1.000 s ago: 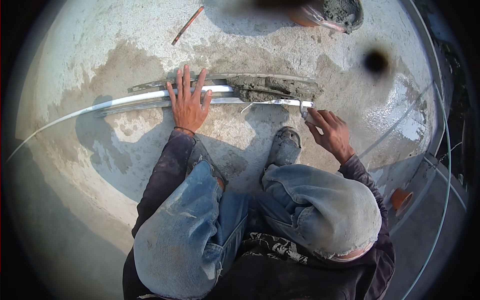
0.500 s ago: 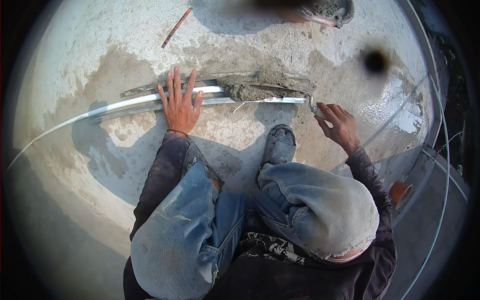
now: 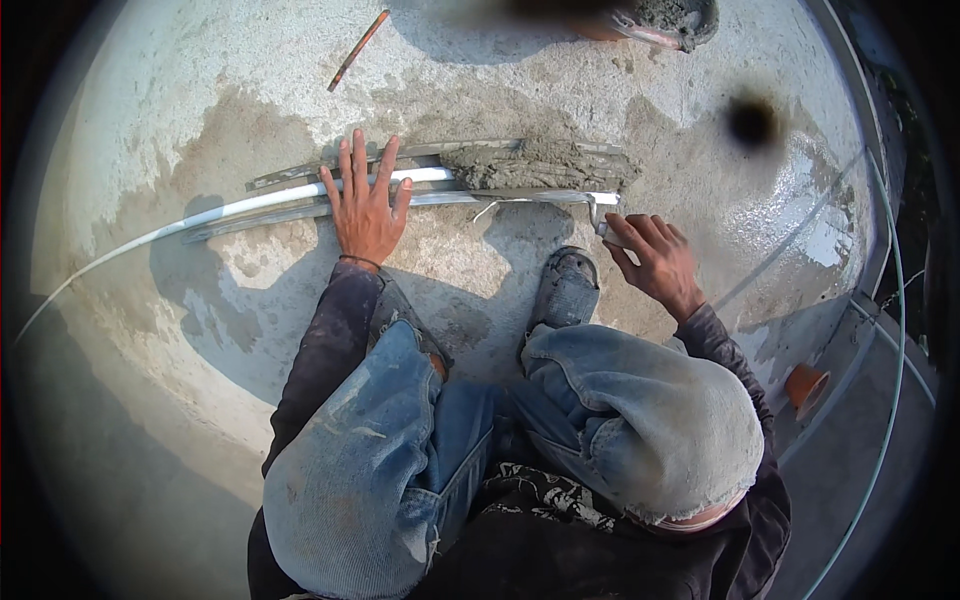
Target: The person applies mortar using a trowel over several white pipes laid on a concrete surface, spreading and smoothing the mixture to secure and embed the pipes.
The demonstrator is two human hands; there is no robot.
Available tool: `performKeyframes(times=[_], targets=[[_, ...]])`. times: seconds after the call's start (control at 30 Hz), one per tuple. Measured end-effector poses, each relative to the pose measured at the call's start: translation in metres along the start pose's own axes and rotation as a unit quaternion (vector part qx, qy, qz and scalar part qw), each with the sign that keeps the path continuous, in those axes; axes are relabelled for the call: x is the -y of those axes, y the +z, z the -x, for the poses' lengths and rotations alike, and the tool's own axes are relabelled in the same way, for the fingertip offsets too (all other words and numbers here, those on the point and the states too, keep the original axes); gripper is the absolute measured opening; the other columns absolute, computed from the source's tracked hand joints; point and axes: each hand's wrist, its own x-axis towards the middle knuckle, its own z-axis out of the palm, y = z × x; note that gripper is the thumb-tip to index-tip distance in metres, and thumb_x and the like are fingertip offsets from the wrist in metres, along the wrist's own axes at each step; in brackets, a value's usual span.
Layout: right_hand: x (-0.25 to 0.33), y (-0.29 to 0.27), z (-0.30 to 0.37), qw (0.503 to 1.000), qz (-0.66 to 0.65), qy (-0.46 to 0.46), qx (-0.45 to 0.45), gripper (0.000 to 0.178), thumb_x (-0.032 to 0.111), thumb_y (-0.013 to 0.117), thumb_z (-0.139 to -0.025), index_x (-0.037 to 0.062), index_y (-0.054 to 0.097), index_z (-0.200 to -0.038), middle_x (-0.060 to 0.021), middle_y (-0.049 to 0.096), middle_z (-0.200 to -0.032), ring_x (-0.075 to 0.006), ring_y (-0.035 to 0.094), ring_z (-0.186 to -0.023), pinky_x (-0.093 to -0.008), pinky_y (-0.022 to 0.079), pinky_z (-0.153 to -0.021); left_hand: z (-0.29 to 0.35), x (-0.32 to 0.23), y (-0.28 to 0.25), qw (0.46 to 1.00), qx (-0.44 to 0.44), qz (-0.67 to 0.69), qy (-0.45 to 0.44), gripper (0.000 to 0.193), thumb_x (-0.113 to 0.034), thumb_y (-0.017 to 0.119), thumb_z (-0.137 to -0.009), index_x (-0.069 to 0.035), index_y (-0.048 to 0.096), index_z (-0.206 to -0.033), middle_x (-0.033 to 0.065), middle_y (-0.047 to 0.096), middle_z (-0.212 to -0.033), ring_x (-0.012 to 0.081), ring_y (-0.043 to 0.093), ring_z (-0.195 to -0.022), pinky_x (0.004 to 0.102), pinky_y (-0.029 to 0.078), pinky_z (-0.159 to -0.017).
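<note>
My left hand (image 3: 368,210) lies with spread fingers across a white pipe (image 3: 245,207) and the metal strips beside it. A far strip (image 3: 272,180) and a near strip (image 3: 440,199) run along either side of the pipe. Grey wet mortar (image 3: 540,165) is heaped between the strips and covers the pipe's right end. Wrapped round the handle of a small trowel (image 3: 599,228) is my right hand (image 3: 657,265), just right of the near strip. The trowel's bent neck shows; its blade, at the mortar's near edge, is hard to tell from the strip.
A bucket (image 3: 690,38) with mortar stands at the far edge, partly cut off. A reddish-brown stick (image 3: 358,50) lies on the concrete floor (image 3: 470,260). An orange pot (image 3: 805,388) and a pale hose (image 3: 893,300) are at the right. My sandalled foot (image 3: 562,290) is near the strips.
My right hand has drawn the trowel a little leftward along the near side of the mortar. The mortar's near edge looks flatter. My left hand stays on the pipe.
</note>
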Motion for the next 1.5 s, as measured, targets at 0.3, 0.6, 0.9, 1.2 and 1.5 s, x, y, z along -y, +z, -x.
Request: performKeyframes(times=[0.3, 0.6, 0.9, 1.2, 1.5], targets=[[0.009, 0.001, 0.014, 0.992, -0.082, 0.093, -0.032, 0.043, 0.022, 0.079, -0.086, 0.0138, 0.064, -0.126, -0.0043, 0.069, -0.101, -0.0245, 0.069, -0.080, -0.0368, 0.057, -0.068, -0.001, -0.001, -0.001, 1.000, -0.019, 0.012, 0.001, 0.059, -0.044, 0.049, -0.104, -0.035, 0.033, -0.160, 0.0118, 0.018, -0.170, 0.0360, 0.015, -0.157, 0.0658, 0.010, -0.123], [0.055, 0.011, 0.042, 0.741, -0.418, 0.526, -0.016, 0.038, 0.035, 0.054, -0.107, 0.0047, 0.054, -0.130, -0.0020, 0.057, -0.080, -0.0064, 0.052, -0.057, -0.0243, 0.041, -0.046, 0.001, 0.002, 0.003, 1.000, -0.019, 0.013, 0.002, 0.058, -0.047, 0.048, -0.105, -0.036, 0.033, -0.160, 0.0117, 0.017, -0.170, 0.0362, 0.014, -0.157, 0.0666, 0.010, -0.123], [0.098, 0.030, -0.028, 0.845, -0.397, 0.358, 0.030, 0.037, 0.030, 0.062, -0.102, 0.0020, 0.060, -0.126, -0.0232, 0.070, -0.083, -0.0337, 0.071, -0.072, -0.0418, 0.053, -0.067, 0.001, 0.001, 0.001, 1.000, -0.015, 0.009, -0.004, 0.059, -0.047, 0.048, -0.105, -0.036, 0.032, -0.160, 0.0110, 0.018, -0.170, 0.0364, 0.015, -0.157, 0.0662, 0.010, -0.123], [0.099, 0.031, -0.055, 0.951, -0.264, 0.158, -0.010, 0.040, 0.026, 0.070, -0.095, 0.0093, 0.057, -0.129, -0.0137, 0.071, -0.106, -0.0387, 0.072, -0.077, -0.0466, 0.057, -0.063, 0.001, 0.001, 0.003, 0.999, -0.028, 0.029, -0.002, 0.057, -0.027, 0.034, -0.104, -0.030, 0.033, -0.161, 0.0113, 0.020, -0.170, 0.0361, 0.015, -0.157, 0.0639, 0.006, -0.124], [0.068, 0.015, -0.043, 0.994, -0.099, 0.031, -0.038, 0.047, 0.023, 0.077, -0.088, 0.0135, 0.061, -0.131, -0.0046, 0.067, -0.097, -0.0249, 0.070, -0.079, -0.0368, 0.058, -0.065, 0.002, 0.003, 0.003, 1.000, -0.019, 0.022, -0.007, 0.062, -0.020, 0.042, -0.101, -0.027, 0.030, -0.162, 0.0099, 0.020, -0.169, 0.0340, 0.014, -0.157, 0.0647, 0.009, -0.124]])
